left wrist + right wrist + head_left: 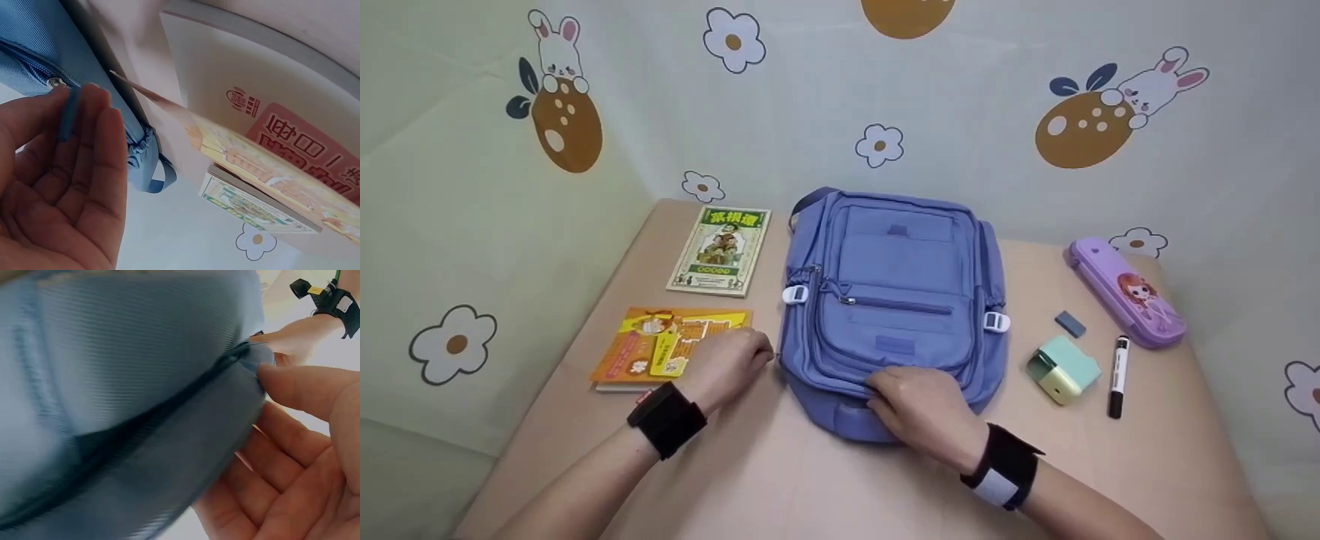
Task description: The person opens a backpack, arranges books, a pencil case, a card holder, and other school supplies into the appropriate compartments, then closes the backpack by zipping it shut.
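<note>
A blue backpack [904, 262] lies front side up on the table, its zipped front pocket facing me. At its lower left edge my left hand [733, 365] pinches a blue zipper pull [69, 115] between thumb and fingertips; the metal slider [56, 83] shows just beyond them. My right hand [921, 411] is at the bottom of the bag, thumb and fingers gripping the fabric edge beside a zipper. In the right wrist view, a dark narrow gap [112, 436] runs along that zipper between two layers of blue fabric.
Left of the bag lie a green-bordered book [721, 251] and an orange book [637, 345], partly behind my left hand. To the right are a purple pencil case [1125, 292], a grey-blue eraser [1070, 324], a mint-green sharpener-like box [1069, 364] and a marker [1119, 375]. Printed curtains [810, 105] enclose the table.
</note>
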Demonstrator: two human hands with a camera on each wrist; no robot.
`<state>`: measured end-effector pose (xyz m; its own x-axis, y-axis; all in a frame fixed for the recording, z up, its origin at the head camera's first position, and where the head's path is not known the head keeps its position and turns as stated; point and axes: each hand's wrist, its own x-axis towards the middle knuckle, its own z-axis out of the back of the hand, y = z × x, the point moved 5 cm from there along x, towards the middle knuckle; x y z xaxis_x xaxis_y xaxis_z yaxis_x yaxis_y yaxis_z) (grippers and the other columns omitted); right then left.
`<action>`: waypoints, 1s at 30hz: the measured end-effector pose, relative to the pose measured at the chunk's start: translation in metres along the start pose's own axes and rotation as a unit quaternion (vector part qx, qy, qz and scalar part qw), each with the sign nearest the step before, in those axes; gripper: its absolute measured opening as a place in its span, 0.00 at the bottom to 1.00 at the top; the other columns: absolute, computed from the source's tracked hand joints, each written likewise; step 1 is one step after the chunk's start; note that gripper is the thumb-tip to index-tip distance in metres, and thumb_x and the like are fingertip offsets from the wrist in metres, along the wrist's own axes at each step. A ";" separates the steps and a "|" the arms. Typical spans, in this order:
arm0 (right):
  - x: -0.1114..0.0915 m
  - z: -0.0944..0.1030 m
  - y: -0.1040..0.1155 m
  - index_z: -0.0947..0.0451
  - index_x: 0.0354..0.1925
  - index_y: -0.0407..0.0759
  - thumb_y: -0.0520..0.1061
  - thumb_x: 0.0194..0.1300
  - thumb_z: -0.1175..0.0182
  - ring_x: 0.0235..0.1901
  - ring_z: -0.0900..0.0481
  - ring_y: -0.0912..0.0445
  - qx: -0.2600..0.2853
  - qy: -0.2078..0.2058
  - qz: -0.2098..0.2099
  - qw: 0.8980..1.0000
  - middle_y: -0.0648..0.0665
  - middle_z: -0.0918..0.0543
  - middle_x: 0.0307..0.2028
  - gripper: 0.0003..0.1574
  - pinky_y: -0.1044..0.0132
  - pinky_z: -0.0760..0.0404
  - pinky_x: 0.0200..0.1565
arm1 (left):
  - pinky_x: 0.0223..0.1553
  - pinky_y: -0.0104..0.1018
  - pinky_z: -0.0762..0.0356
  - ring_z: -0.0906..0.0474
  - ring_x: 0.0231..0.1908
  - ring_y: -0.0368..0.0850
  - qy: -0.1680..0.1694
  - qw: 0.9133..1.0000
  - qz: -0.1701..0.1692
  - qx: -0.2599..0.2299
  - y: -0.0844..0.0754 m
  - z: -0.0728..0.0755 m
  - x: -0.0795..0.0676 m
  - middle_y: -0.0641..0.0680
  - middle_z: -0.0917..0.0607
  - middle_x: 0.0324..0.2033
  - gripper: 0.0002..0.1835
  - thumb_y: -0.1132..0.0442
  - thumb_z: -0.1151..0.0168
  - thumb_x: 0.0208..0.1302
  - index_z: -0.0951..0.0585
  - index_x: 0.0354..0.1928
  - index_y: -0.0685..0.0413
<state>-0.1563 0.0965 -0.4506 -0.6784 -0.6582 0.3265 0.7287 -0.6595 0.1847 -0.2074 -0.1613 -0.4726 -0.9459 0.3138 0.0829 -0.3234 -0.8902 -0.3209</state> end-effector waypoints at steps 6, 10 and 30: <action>0.025 0.002 0.021 0.18 0.35 0.46 0.50 0.63 0.31 0.29 0.17 0.53 -0.038 0.022 0.030 0.999 0.50 0.15 0.31 0.10 0.56 0.18 0.29 | 0.37 0.47 0.18 0.15 0.33 0.49 -0.001 1.000 0.001 0.007 0.001 0.000 0.000 0.50 0.12 0.31 0.03 0.62 0.31 0.65 0.12 0.34 0.50; 0.037 -0.003 0.032 0.22 0.25 0.45 0.51 0.58 0.28 0.23 0.21 0.52 -0.087 0.015 0.048 0.995 0.49 0.20 0.23 0.15 0.57 0.24 0.22 | 0.37 0.46 0.18 0.16 0.32 0.49 -0.001 1.000 0.001 0.003 0.001 0.000 -0.001 0.49 0.12 0.30 0.03 0.62 0.31 0.66 0.12 0.34 0.50; 0.040 -0.008 0.029 0.26 0.20 0.47 0.40 0.48 0.31 0.16 0.25 0.53 -0.104 -0.019 0.053 0.993 0.51 0.24 0.17 0.12 0.56 0.28 0.15 | 0.34 0.49 0.19 0.16 0.31 0.50 0.010 1.000 0.010 -0.009 0.012 0.003 0.020 0.48 0.13 0.29 0.06 0.61 0.34 0.68 0.13 0.32 0.48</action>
<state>-0.1634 0.0479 -0.4398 -0.5916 -0.7162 0.3702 0.7581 -0.6504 -0.0468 -0.2306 -0.1664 -0.4722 -0.9514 0.3027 0.0574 -0.3037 -0.8900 -0.3400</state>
